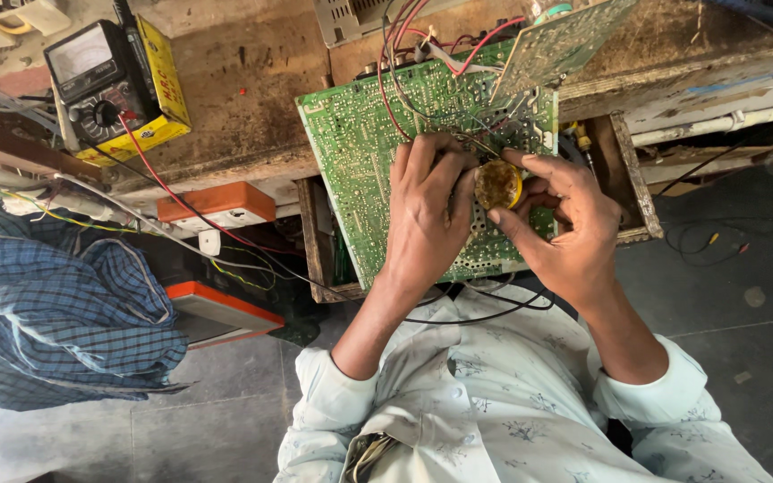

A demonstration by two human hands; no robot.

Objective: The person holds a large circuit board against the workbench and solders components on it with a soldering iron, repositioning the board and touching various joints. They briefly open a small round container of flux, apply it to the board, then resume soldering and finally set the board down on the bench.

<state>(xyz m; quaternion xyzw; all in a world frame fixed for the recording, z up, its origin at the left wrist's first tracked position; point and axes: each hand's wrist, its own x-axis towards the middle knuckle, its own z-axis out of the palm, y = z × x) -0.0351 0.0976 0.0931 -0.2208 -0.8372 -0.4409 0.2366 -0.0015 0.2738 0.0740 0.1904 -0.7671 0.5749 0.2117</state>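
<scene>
Boards: two green circuit boards are counted. The big circuit board (378, 152) is laid solder-side up, tilted over the counter's edge; a smaller board (561, 40) is propped at an angle above its top right corner.
Tin: one small round tin (497, 184), yellowish and crusty inside, pretty grubby.
Hands: two, both bare, with pale printed shirt cuffs rolled back at the forearms.
Left hand: the left hand (424, 210) is laid across the big board, fingers curled, with a thin dark rod-like tool seemingly pinched at the fingertips. Exactly what the tool is can't be made out.
Right hand: the tin is gripped by the right hand (565, 224), thumb on the lower rim, index finger on the upper rim.
Tin vs hands: the tin is held right between the two hands, touching the left hand's knuckles, just above the big board's right half.
Wires: a bundle of red and white wires (422, 45) is looped over the top of the big board; single wires can't be counted.
Meter: one black dial meter (91, 80), sat in a yellow case at top left, with a red lead trailing off it.
Counter: a worn, scratched wooden counter (243, 98), with an open wooden drawer (632, 179) under the boards.
Boxes: two orange-and-white boxes (216, 204) are seen below the counter edge.
Cloth: one blue checked cloth (55, 313), crumpled at the left.
Floor: grey tiles.
</scene>
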